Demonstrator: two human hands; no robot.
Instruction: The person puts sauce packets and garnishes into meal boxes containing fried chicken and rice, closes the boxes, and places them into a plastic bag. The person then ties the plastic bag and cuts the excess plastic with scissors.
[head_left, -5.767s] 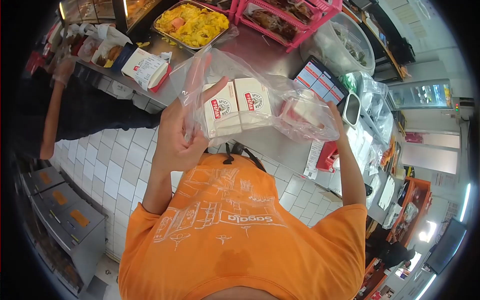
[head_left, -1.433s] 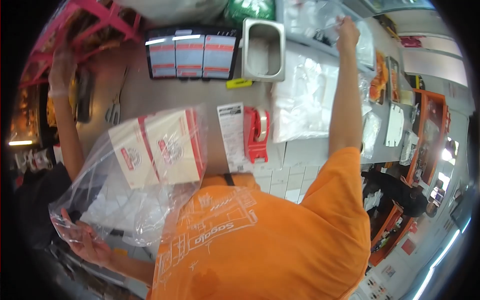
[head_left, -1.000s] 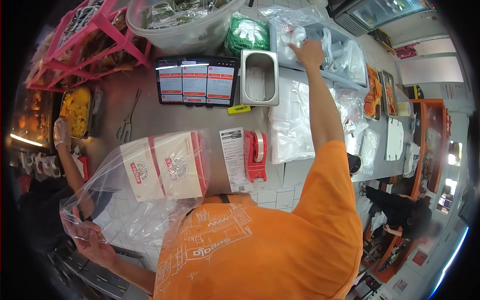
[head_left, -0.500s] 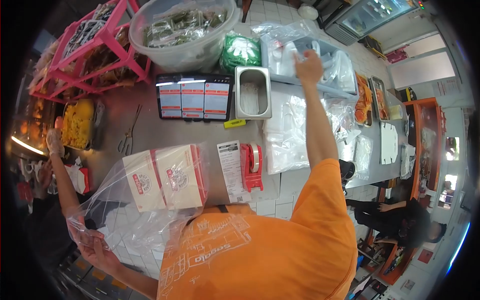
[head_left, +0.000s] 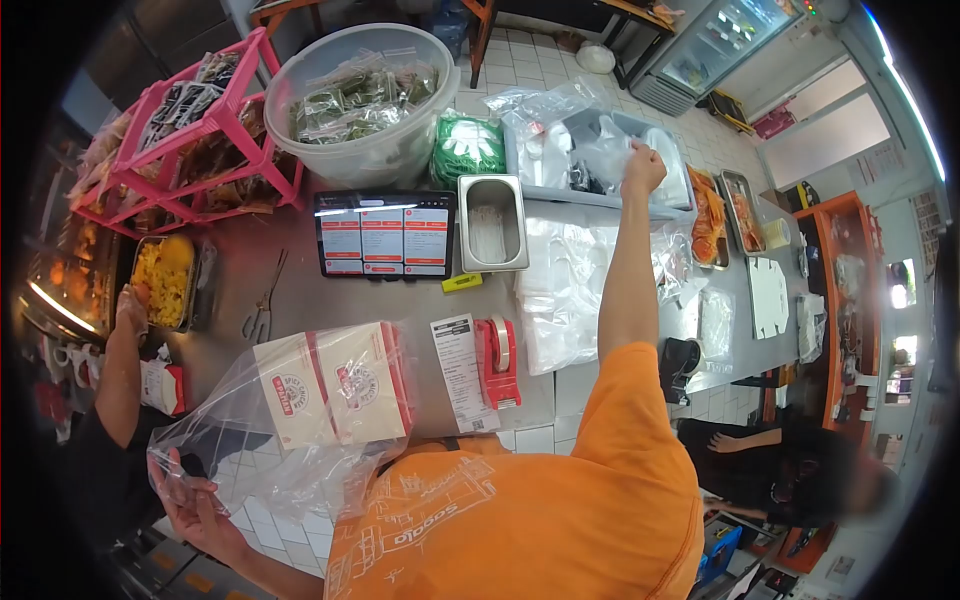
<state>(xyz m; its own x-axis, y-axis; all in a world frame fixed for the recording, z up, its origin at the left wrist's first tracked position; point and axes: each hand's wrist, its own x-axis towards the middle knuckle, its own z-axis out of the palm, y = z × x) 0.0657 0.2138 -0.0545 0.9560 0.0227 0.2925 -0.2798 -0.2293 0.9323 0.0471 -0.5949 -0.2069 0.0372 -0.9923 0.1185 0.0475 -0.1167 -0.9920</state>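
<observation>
Clear bag w/ two printed boxes in it is at the near edge of the counter, loose film draping past that edge over the floor. From where I stand, L hand has the bag's loose end, fingers half curled in the film; R hand is stretched fwd over the grey-blue bin, fingers closed narrow on thin plastic, AFAICT.

Can't tell how much weight the counter takes vs the L hand, so IMO that hand wants to be low & steady: a tug on the film could prob. slide the boxes or tip them. Printed faces are up; level is best.

For the R hand, I'd pinch one layer only & lift slow, b/c the stuff in the bin lies bunched & thin film tends to cling. Straight up beats dragging over the rim, where it might snag.

Receipt & red tape dispenser lie just R of the boxes, so go easy on that side. Co-worker's hand is by the yellow food, far L; best not swing the bag that way.
</observation>
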